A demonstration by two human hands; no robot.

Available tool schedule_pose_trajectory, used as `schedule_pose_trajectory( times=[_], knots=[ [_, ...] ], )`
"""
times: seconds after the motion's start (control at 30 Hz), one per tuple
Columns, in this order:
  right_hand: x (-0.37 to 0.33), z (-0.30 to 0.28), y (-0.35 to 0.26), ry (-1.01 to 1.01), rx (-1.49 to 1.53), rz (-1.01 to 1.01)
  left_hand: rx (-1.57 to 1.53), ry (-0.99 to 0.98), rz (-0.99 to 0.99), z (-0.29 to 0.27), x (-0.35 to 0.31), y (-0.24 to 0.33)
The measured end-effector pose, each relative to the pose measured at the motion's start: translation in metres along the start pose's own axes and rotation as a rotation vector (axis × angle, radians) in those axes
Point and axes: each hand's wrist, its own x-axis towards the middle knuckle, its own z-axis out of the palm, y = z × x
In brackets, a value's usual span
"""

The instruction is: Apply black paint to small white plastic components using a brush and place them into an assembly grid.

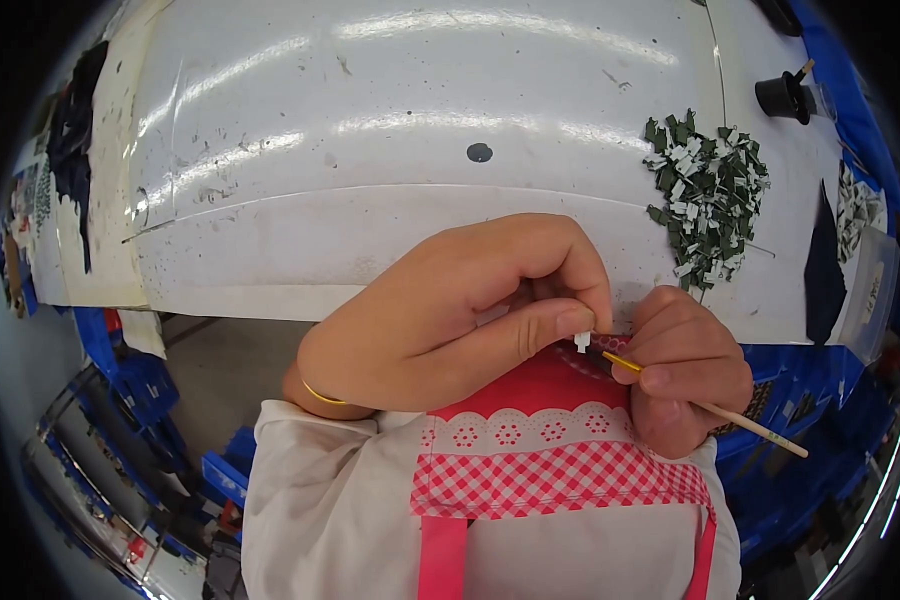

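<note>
Between the thumb and forefinger of my left hand (pixel 490 300) is a small white piece (pixel 582 342), pinched just past the table's near edge. My right hand (pixel 685 370) grips a thin paintbrush (pixel 755 427) with a pale wooden handle and a gold-coloured ferrule. The brush points left, its tip close beside the white piece; whether they touch I cannot tell. Beyond my right hand a heap of small dark green and white pieces (pixel 708 195) lies on the table.
The white table (pixel 370 240) has a dark round spot (pixel 480 152) near its middle. A black cup (pixel 782 98) with a stick in it stands at the far right. Dark cloth (pixel 825 275) and a clear plastic box (pixel 873 290) are at the right edge. Blue bins (pixel 120 365) sit below left.
</note>
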Motion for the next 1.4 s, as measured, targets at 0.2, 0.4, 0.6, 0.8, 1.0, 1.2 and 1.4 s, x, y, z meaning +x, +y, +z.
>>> schedule_pose_trajectory(
  times=[0.2,0.4,0.6,0.8,1.0,1.2,1.4],
  knots=[
    [-0.001,-0.002,0.001,0.017,0.019,-0.008,-0.023,0.004,-0.001,0.000,-0.001,0.000],
    [-0.001,-0.005,0.002,0.064,0.078,0.007,-0.085,0.029,-0.066,0.002,-0.001,0.004],
    [-0.001,-0.011,0.002,0.037,0.174,0.004,-0.117,0.066,-0.035,0.006,-0.002,0.000],
    [-0.003,-0.010,0.000,0.080,0.189,0.007,0.003,-0.004,0.107,-0.001,0.000,-0.009],
    [-0.003,-0.007,-0.001,0.071,0.075,0.019,-0.072,0.034,0.074,0.001,-0.001,-0.006],
    [-0.003,-0.010,-0.002,0.002,0.042,0.024,-0.039,0.020,0.086,0.001,-0.001,-0.007],
    [-0.005,-0.008,-0.001,-0.006,0.021,0.011,-0.012,0.013,0.130,0.000,0.001,-0.007]
  ],
)
